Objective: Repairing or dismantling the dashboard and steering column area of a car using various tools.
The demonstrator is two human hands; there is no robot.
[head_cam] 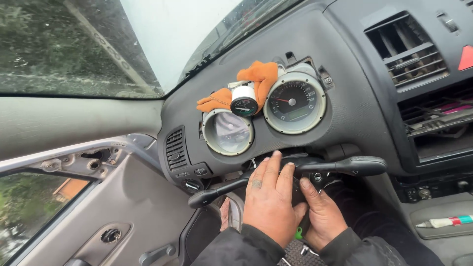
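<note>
Both hands work at the steering column with the wheel already off: the left hand (268, 197) lies flat, fingers together, over the stalk switch unit (300, 172), and the right hand (320, 214) grips it from below, clamped on its lower edge. The unit sits just under the 2 gauges (294, 103), its left stalk (217, 191) and right stalk (352, 165) sticking out either side. It looks partly stripped, with the unit still in place.

Car interior mid-repair, dashboard (345, 98) with loose gauges (294, 102), windscreen (74, 44), stripped door panel (123, 207)
</note>
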